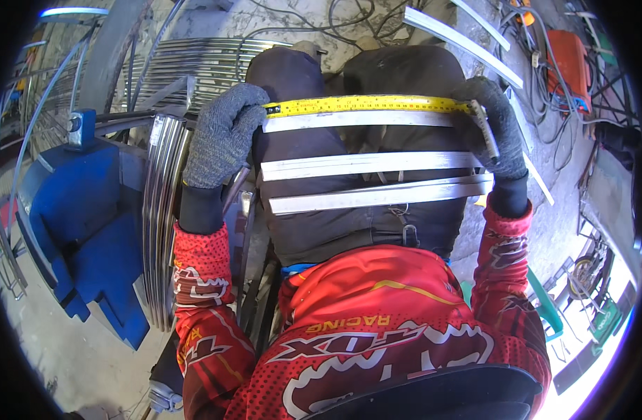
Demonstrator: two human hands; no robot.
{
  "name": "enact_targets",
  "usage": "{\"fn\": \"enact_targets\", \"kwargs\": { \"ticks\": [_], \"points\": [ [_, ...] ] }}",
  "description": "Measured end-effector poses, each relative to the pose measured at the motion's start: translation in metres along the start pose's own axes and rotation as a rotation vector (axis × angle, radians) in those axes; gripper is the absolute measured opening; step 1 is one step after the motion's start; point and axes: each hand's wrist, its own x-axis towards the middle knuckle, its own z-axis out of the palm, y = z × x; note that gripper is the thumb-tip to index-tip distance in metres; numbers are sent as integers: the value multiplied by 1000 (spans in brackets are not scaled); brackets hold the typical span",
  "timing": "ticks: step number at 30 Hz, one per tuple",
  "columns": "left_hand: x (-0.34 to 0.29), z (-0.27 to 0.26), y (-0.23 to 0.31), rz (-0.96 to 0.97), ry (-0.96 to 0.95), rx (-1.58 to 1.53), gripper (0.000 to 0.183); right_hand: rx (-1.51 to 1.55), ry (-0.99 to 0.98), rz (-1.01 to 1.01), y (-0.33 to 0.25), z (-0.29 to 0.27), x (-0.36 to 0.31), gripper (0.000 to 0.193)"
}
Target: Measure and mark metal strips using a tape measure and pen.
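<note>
A yellow tape measure blade [366, 106] stretches across my thighs between my two gloved hands. My left hand [226, 136], in a grey knit glove, is closed on the blade's left end. At the other end, my right hand [497, 133] grips the tape, and a short pale, narrow piece [484, 129] lies along its fingers; its kind is unclear. Just below the tape, partly covered by it, runs a silvery metal strip [356, 120]. Nearer to me, a second metal strip [370, 165] and a third metal strip [380, 194] rest across my lap. The tape's case does not show.
Bundled metal tubes [165, 224] stand left of my leg, beside a blue metal machine part [83, 217]. More metal rods [202, 66] lie beyond. Loose pale strips [464, 45], cables [321, 28] and an orange-red case [569, 70] are at the far side and right.
</note>
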Motion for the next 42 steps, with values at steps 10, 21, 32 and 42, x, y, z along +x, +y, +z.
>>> {"fn": "enact_targets", "kwargs": {
  "ticks": [10, 21, 32, 42],
  "points": [
    [1, 2, 10, 4, 35, -31, 14, 152, -47, 398, 65, -35, -42, 25],
    [3, 1, 15, -11, 22, 30, 14, 192, -226, 303, 85, -50, -38, 31],
    [2, 3, 4, 70, 77, 64, 17, 205, -205, 290, 83, -43, -35, 25],
    [2, 3, 6, 32, 71, 82, 17, 189, -168, 306, 79, -41, -38, 25]
  ]
}}
